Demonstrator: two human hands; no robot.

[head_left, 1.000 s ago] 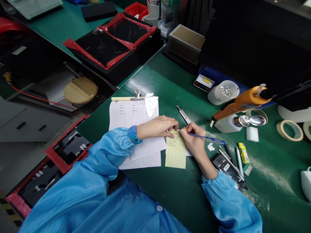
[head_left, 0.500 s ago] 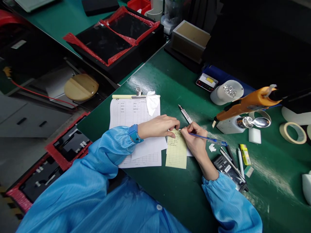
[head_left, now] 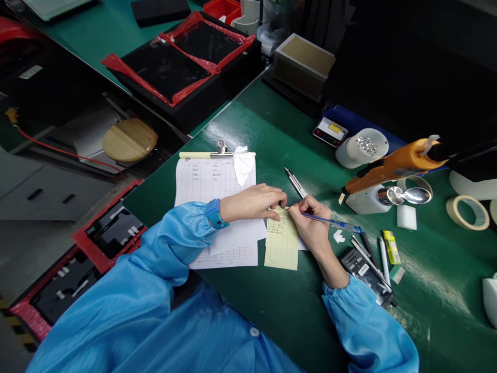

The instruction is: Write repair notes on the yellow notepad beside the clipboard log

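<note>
Fingers (head_left: pixel 296 212) of right hand (head_left: pixel 313 221) around blue pen (head_left: pixel 334 223) as before, left hand (head_left: pixel 250 202) loose at yellow sheet (head_left: pixel 281 251).

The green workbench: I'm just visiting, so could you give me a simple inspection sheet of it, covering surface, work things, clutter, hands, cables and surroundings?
Surface: green benchtop, glossy, reflecting light.
Work things: yellow ruled sheet with handwriting near its top; blue pen; clipped printed forms alongside.
Clutter: crumpled white tissue on the forms; masking tape roll and orange handheld tool to the right.
Hands: right hand grips the pen; left hand lies by the sheet's top, fingers bent.
Cables: thin red cable or hose, far left.
Surroundings: round wooden seat; red-edged black panels.
</note>
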